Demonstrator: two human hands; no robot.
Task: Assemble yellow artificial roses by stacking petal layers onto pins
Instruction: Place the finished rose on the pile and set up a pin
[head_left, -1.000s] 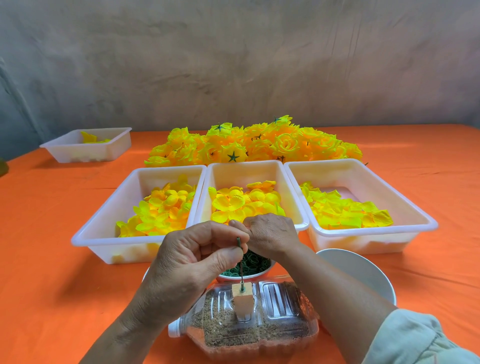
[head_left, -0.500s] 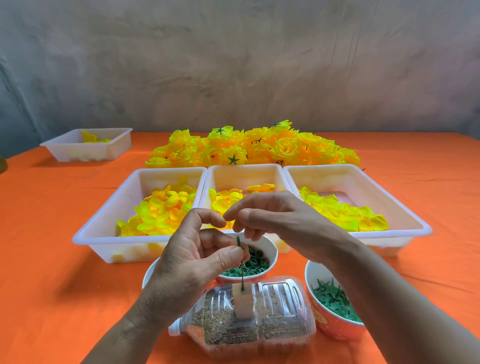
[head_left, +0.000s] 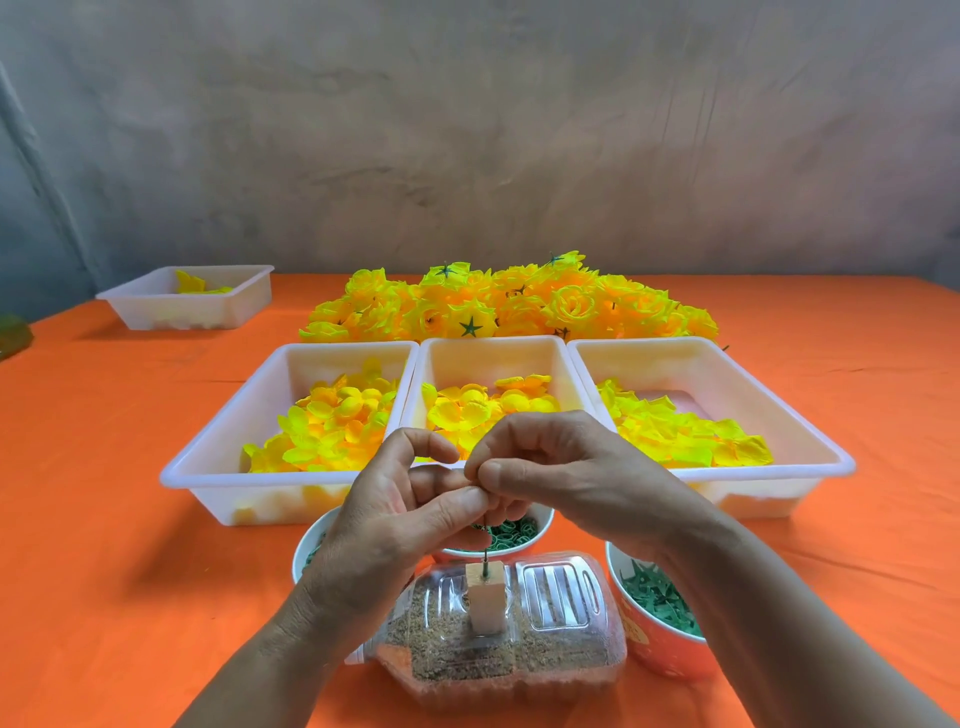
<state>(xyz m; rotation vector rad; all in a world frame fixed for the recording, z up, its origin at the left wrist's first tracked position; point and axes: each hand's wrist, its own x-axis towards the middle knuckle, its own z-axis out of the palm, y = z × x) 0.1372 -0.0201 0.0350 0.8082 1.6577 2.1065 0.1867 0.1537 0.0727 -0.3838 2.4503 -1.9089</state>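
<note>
A thin green pin (head_left: 486, 552) stands upright in a small wooden block (head_left: 485, 597), which is fixed to a clear bottle (head_left: 524, 654) lying on its side and partly filled with sand. My left hand (head_left: 395, 519) pinches the pin's upper part between thumb and fingers. My right hand (head_left: 566, 478) comes in from the right, its thumb and forefinger pinched together at the pin's top. Anything small between those fingertips is hidden. Three white trays behind the hands hold loose yellow petal layers: left (head_left: 223, 457), middle (head_left: 488, 347) and right (head_left: 810, 431).
A heap of finished yellow roses (head_left: 519, 306) lies behind the trays. A bowl of green rings (head_left: 522, 535) sits under my hands, a bowl of green star pieces (head_left: 657, 603) to the right and another bowl (head_left: 306, 551) to the left. A smaller white tray (head_left: 156, 309) stands far left.
My right hand has lifted out of the bowl of green rings and moved up and left, its pinched fingertips now at the pin's top. My left hand has kept holding the pin.
</note>
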